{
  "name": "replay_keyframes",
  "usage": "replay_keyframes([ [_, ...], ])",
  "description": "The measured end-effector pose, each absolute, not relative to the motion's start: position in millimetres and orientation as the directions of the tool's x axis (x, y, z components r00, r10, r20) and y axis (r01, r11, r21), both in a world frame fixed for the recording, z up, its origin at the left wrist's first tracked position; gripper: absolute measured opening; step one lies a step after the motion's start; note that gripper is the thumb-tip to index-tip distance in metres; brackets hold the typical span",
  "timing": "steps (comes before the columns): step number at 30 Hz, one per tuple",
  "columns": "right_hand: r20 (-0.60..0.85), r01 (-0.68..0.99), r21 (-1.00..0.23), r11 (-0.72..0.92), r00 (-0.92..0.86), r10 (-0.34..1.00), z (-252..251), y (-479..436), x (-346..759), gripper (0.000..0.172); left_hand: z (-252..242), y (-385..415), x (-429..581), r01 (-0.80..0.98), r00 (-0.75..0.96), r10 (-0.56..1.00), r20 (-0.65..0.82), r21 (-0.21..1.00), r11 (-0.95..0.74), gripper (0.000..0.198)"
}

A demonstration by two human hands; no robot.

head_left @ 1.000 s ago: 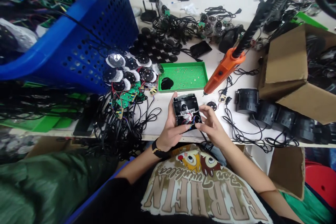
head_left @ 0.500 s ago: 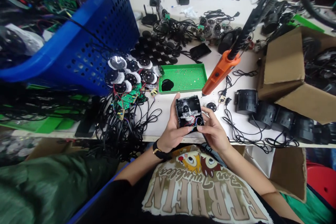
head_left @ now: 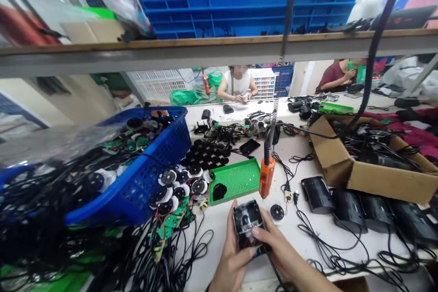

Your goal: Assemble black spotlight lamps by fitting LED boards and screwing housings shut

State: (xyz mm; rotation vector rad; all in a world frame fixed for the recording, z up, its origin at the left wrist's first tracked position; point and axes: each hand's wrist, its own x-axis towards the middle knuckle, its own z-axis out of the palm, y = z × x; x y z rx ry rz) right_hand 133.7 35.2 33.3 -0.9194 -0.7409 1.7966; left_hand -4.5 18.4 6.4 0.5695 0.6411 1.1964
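A black open plastic housing (head_left: 247,215) with a clear part and wires inside is held between both hands near the table's front edge. My left hand (head_left: 233,255) wraps its left side, thumb across the lower edge. On the right side, my right hand (head_left: 273,242) grips it, the thumb pressed on the inside. Just beyond hangs an orange electric screwdriver (head_left: 267,177), tip down, apart from my hands. A round black disc part (head_left: 277,212) lies to the right of the housing. Behind the housing sits a green perforated tray (head_left: 236,178) with small screws and a black piece.
At left stands a blue basket (head_left: 164,155) full of circuit boards and cables. Disc parts with green boards (head_left: 174,216) lie beside it. To the right are black housings (head_left: 318,195) with cords and a cardboard box (head_left: 386,178). A shelf (head_left: 205,57) crosses above; two people sit beyond.
My view has tilted up, bringing the shelf and the people into sight. My right thumb has moved from the housing's lower edge onto its inside. Both hands still hold the housing.
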Motion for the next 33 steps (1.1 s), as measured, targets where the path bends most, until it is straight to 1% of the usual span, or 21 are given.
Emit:
replay_keyframes([
  [4,-0.267,-0.497,-0.786,-0.368,-0.264,0.927,34.1,33.5,127.5,0.068,8.4,15.0,-4.9,-0.663,0.217,0.959,-0.181,0.695,0.280,0.130],
  [8,-0.285,-0.533,-0.744,-0.403,-0.292,0.913,34.4,32.8,123.3,0.071,8.7,11.9,-7.1,-0.698,0.204,0.957,-0.207,0.655,0.290,0.135],
  [10,-0.300,-0.550,-0.719,-0.425,-0.307,0.903,34.7,32.5,122.0,0.073,8.7,11.2,-7.5,-0.723,0.209,0.955,-0.212,0.624,0.296,0.134],
  [12,-0.304,-0.557,-0.711,-0.429,-0.307,0.902,34.5,32.0,120.9,0.071,9.1,11.8,-6.1,-0.740,0.186,0.956,-0.228,0.608,0.289,0.128],
  [15,-0.301,-0.559,-0.712,-0.424,-0.302,0.904,32.5,31.2,119.0,0.068,10.8,13.9,-1.0,-0.715,0.079,0.947,-0.310,0.644,0.271,0.112],
  [17,-0.306,-0.565,-0.707,-0.425,-0.298,0.904,30.3,30.6,117.5,0.066,12.0,14.9,3.1,-0.685,0.007,0.936,-0.352,0.680,0.260,0.105],
  [20,-0.310,-0.573,-0.706,-0.415,-0.276,0.910,27.3,30.0,115.1,0.064,12.3,15.1,8.4,-0.678,-0.047,0.932,-0.360,0.697,0.235,0.108],
  [24,-0.279,-0.594,-0.712,-0.375,-0.250,0.927,25.1,30.7,112.7,0.066,8.5,14.9,11.6,-0.674,-0.091,0.925,-0.368,0.707,0.215,0.111],
  [27,-0.271,-0.606,-0.708,-0.363,-0.241,0.932,24.2,31.5,112.0,0.066,3.5,15.5,11.5,-0.663,-0.091,0.931,-0.354,0.719,0.208,0.110],
  [33,-0.281,-0.603,-0.708,-0.367,-0.237,0.930,23.0,31.5,111.6,0.059,-7.1,14.6,8.8,-0.616,-0.088,0.936,-0.341,0.757,0.217,0.104],
])
